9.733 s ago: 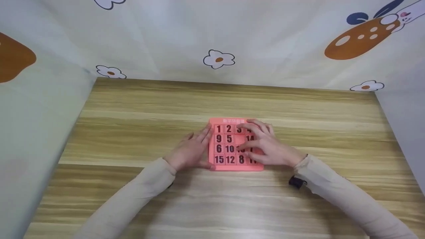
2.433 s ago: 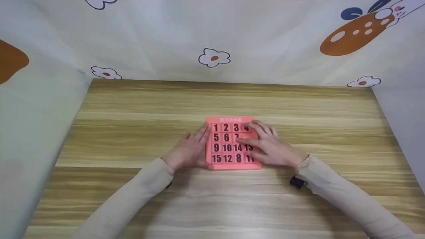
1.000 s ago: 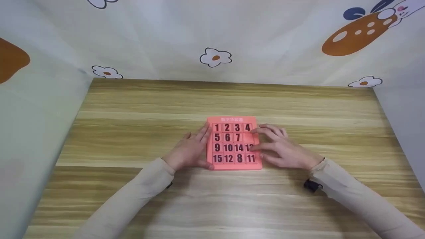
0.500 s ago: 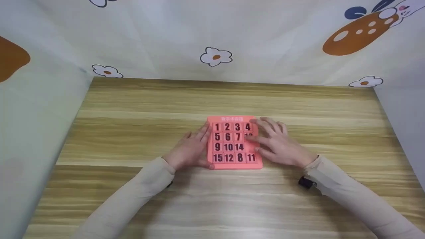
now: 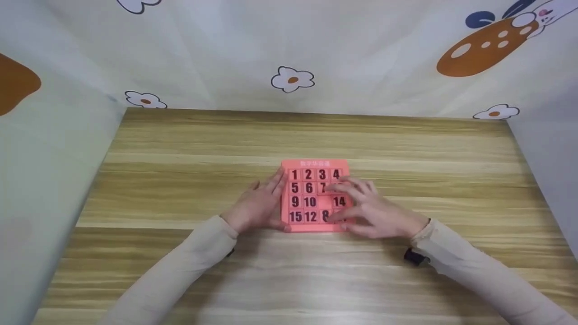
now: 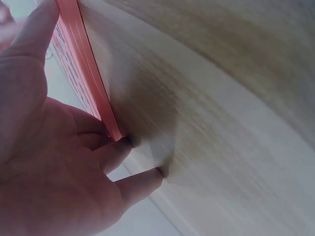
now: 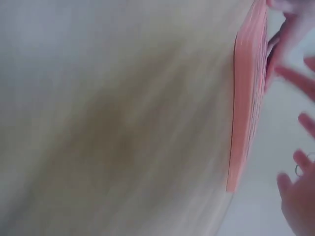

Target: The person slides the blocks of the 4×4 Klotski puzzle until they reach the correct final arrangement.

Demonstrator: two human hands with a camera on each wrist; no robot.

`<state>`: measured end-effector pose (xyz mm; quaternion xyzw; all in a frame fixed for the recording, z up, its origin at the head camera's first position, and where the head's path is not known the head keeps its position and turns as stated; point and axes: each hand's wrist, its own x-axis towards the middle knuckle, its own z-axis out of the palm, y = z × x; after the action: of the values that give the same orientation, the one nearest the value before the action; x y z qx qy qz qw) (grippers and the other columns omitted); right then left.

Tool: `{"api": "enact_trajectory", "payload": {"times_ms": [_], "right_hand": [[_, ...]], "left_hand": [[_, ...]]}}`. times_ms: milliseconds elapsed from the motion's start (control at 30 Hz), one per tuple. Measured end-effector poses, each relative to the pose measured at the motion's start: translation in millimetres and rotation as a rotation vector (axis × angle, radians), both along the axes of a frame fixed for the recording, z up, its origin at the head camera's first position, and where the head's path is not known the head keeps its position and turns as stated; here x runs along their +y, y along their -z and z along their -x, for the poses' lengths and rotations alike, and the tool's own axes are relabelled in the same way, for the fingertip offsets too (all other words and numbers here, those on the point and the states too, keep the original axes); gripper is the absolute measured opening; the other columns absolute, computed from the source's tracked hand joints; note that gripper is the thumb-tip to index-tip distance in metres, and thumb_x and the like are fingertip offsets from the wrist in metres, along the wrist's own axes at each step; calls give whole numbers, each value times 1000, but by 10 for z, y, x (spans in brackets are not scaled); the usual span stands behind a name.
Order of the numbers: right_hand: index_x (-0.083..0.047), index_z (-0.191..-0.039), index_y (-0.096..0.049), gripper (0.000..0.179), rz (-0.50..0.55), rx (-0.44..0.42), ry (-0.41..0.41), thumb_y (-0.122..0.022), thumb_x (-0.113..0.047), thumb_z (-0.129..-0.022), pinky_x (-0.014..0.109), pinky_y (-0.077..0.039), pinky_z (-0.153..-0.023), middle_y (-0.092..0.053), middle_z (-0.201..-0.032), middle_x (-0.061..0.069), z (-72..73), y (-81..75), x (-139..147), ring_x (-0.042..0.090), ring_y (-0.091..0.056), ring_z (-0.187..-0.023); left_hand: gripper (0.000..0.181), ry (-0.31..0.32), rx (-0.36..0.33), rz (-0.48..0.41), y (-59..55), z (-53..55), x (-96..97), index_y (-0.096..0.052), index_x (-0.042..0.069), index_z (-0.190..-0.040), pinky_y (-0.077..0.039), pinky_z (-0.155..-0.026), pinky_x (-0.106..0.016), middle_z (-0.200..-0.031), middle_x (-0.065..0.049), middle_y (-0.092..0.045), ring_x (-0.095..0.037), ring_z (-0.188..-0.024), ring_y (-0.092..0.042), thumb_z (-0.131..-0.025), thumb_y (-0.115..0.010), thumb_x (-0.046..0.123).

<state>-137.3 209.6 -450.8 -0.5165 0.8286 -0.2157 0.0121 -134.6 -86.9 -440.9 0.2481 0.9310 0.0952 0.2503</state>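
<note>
A pink number slide puzzle (image 5: 311,229) with black-numbered tiles lies flat on the table. My left hand (image 5: 257,205) holds its left side, thumb at the near corner and fingers along the edge; in the left wrist view two fingertips (image 6: 160,172) reach the tabletop. My right hand (image 5: 372,214) is spread over the right columns, fingertips by the 7 and 8 tiles, partly covering the tiles at the right. The vacant slot (image 5: 324,201) is in the third row, between the 10 tile (image 5: 310,201) and the 14 tile (image 5: 339,201). In the right wrist view, right fingers (image 7: 298,196) hover beside the puzzle's edge.
A wood-grain table (image 5: 180,140) surrounds the puzzle. Behind it hangs a pale cloth (image 5: 216,54) printed with flowers and a rabbit on an orange shape; similar pale walls flank both sides. A black band (image 5: 415,257) sits at the right sleeve.
The tile below the 4 slid up from the third row; then the 14 tile slid right, leaving the slot at its left. My right hand shifted nearer and leftward. My left hand stayed put.
</note>
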Motion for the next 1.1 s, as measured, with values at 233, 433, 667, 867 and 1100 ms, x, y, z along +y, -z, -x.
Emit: {"api": "enact_trajectory", "payload": {"times_ms": [233, 433, 667, 867, 1100], "right_hand": [[-21, -124, -67, 35, -86, 58, 135, -61, -35, -92, 71, -19, -102, -29, -153, 14, -1, 18, 10, 46, -20, -137], [-17, -92, -77, 18, 72, 44, 30, -63, -28, -84, 69, -20, -99, -42, -144, 16, -6, 40, 89, 49, -29, -129], [-18, -115, -72, 31, -7, 0, 6, -64, -32, -88, 73, -20, -100, -32, -153, 12, -40, 39, 3, 45, -23, -136], [-9, -100, -75, 23, 79, 31, 103, -63, -25, -88, 67, -20, -103, -43, -143, 18, 4, 17, 65, 46, -29, -132], [-11, -88, -77, 16, 95, -43, 65, -65, -22, -89, 69, -19, -103, -45, -143, 12, -14, 20, 83, 42, -29, -134]], "left_hand": [[125, -1, 2, -10, 1, -1, -15, 3, 3, -153, -9, -115, -53, -158, -12, 13, -29, -145, -1, -72, -72, 62], [124, 16, 13, -40, -5, -9, -20, 0, -1, -153, -12, -114, -55, -159, -15, 9, -32, -145, -6, -73, -73, 60], [125, 15, 17, -46, -3, -9, -20, 0, -1, -153, -11, -114, -55, -159, -15, 10, -33, -145, -6, -72, -74, 60], [125, 19, 23, -21, 18, -2, -11, 1, 1, -153, -11, -114, -54, -158, -13, 11, -30, -145, -4, -72, -72, 62], [125, 16, 21, -8, 3, -12, -14, 1, 1, -153, -10, -115, -53, -158, -13, 12, -30, -145, -4, -72, -71, 62]]}}
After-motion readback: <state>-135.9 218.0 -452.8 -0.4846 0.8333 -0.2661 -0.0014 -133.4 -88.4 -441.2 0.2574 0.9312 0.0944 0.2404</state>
